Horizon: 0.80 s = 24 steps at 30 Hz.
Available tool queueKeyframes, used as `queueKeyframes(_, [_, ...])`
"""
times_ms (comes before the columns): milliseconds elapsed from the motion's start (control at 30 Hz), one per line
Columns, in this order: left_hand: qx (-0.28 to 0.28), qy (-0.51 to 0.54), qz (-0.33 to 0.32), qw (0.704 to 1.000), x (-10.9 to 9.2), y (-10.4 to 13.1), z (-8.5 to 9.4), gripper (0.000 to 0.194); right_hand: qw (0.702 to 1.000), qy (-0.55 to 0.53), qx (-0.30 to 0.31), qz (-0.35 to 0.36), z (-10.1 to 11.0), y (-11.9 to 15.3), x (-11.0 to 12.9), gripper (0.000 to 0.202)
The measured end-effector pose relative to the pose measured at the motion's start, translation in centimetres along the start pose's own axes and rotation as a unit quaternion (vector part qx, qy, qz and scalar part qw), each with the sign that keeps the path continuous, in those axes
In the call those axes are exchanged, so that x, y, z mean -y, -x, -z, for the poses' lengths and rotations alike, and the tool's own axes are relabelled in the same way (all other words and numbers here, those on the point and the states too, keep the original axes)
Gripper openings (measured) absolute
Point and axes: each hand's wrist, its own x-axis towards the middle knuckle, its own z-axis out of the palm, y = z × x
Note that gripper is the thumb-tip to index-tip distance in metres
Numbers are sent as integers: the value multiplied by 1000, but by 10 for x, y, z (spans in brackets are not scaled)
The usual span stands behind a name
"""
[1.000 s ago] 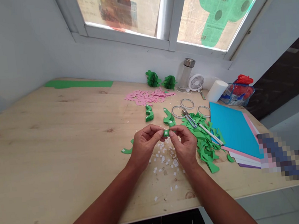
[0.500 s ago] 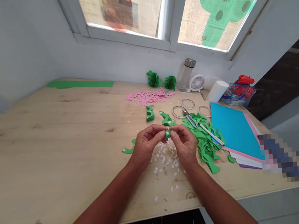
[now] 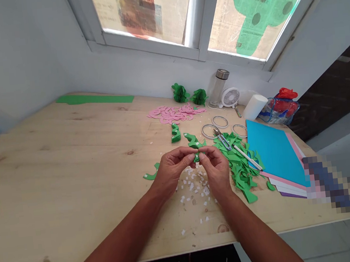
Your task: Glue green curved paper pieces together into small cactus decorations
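My left hand (image 3: 174, 164) and my right hand (image 3: 215, 162) meet over the table, both closed, pinching a green paper cutout (image 3: 196, 158) between thumbs and fingertips. A small white square shows on the cutout; my fingers hide much of it. Just beyond my fingertips rises a curved green paper piece (image 3: 191, 138), and whether it joins the held one I cannot tell. Left of my left hand lies a curved green strip (image 3: 150, 176) with a white square at its end. Farther back is a small stack of green cutouts (image 3: 175, 133). White paper bits (image 3: 191, 186) are scattered beneath my hands.
Green scraps (image 3: 240, 170) are heaped on the right, with snips (image 3: 222, 139) and a white pen (image 3: 248, 157) on top. Tape rolls (image 3: 209, 132), pink cutouts (image 3: 173, 114), a glass bottle (image 3: 215, 89), a small fan (image 3: 230, 97) and blue sheets (image 3: 273, 149) surround them.
Both hands keep their pinch on the green cutout, with only a slight shift of the fingers. The green piece beyond them has moved a little to the left.
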Motion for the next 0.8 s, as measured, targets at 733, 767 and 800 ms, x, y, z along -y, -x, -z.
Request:
queueKeyframes(733, [-21, -46, -12, 999, -2, 2, -2, 12, 998, 55, 3, 26, 3, -1, -7, 11])
queueKeyframes(767, [-25, -49, -13, 998, -3, 3, -3, 12, 998, 63, 2, 30, 3, -1, -7, 11])
queueKeyframes(800, [-28, -52, -14, 998, -4, 3, -3, 11, 997, 71, 0, 35, 3, -1, -7, 11])
